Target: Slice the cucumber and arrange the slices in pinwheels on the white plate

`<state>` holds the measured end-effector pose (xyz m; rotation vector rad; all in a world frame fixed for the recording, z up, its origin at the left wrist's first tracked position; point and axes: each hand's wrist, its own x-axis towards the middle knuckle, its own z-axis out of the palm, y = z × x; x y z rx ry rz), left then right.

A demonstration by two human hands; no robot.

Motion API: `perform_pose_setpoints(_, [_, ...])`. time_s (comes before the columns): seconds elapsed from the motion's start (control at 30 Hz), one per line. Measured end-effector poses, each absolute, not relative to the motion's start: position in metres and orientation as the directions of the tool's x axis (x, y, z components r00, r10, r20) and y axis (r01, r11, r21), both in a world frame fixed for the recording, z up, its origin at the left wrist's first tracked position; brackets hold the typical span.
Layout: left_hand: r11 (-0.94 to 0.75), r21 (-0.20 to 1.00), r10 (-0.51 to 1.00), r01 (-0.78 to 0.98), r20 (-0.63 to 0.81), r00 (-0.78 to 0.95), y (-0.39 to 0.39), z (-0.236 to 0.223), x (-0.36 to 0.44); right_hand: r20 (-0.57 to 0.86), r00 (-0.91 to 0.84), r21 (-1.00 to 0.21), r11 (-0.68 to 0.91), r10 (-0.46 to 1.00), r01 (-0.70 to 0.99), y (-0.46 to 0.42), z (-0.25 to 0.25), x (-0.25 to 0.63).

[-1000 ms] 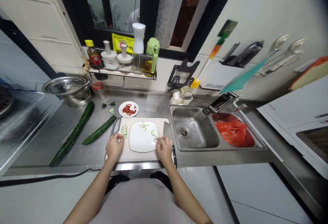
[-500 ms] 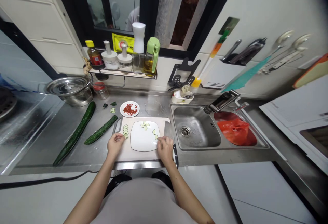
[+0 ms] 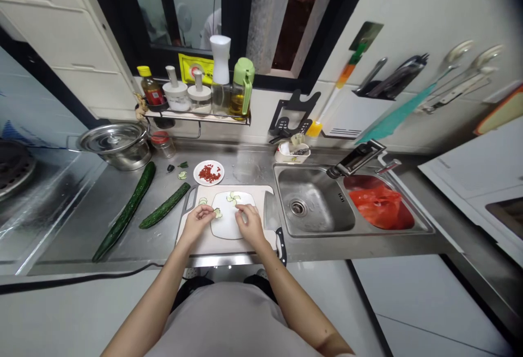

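A white plate (image 3: 226, 229) rests on the pale cutting board (image 3: 202, 245). My left hand (image 3: 198, 222) pinches cucumber slices (image 3: 218, 213) at the plate's left side. Over the plate's right part is my right hand (image 3: 250, 224), thumb and fingers together; anything between them is too small to make out. Near the plate's far edge, several cucumber slices (image 3: 233, 198) lie in a curved cluster. Other slices (image 3: 203, 201) sit on the board beyond my left hand. My right hand covers the plate's right area. A knife (image 3: 281, 242) lies along the board's right edge.
Two cucumbers (image 3: 125, 212) lie at left, near a lidded steel pot (image 3: 116, 144). Behind the board is a small dish (image 3: 221, 176) of chopped red pieces. The sink (image 3: 314, 199) is at right, with a red bag (image 3: 378, 207) in its second basin.
My left hand has moved right from the slices on the board to the plate, bringing cucumber slices. My right hand has shifted left and farther in, over the plate.
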<state>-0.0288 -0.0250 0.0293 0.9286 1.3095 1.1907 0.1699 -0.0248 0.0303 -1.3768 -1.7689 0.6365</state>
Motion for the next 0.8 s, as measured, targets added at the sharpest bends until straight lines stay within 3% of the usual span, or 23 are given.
perform_pose_setpoints(0.27, [0.153,0.983,0.987,-0.099,-0.147,0.063,-0.016,0.039,-0.016,0.158,-0.257,-0.87,0.257,0.953,0.42,-0.005,0.036,0.152])
perform_pose_setpoints(0.5, [0.188,0.975,0.982,-0.118,-0.183,0.047,-0.016,0.043,-0.007,0.201,-0.232,-0.848,0.288,0.952,0.445,-0.007,0.039,0.155])
perform_pose_setpoints(0.57, [0.235,0.966,0.972,-0.113,-0.235,0.013,-0.017,0.044,-0.006,0.202,-0.214,-0.846,0.281,0.956,0.452,-0.008,0.041,0.157])
perform_pose_setpoints(0.67, [0.416,0.893,0.907,-0.173,-0.421,0.008,-0.022,0.043,-0.004,0.218,-0.173,-0.847,0.274,0.961,0.456,-0.008,0.045,0.158])
perform_pose_setpoints(0.8, [0.657,0.647,0.747,-0.387,-0.627,0.222,-0.025,0.042,0.0,0.271,-0.146,-0.856,0.308,0.951,0.417,-0.007,0.051,0.159])
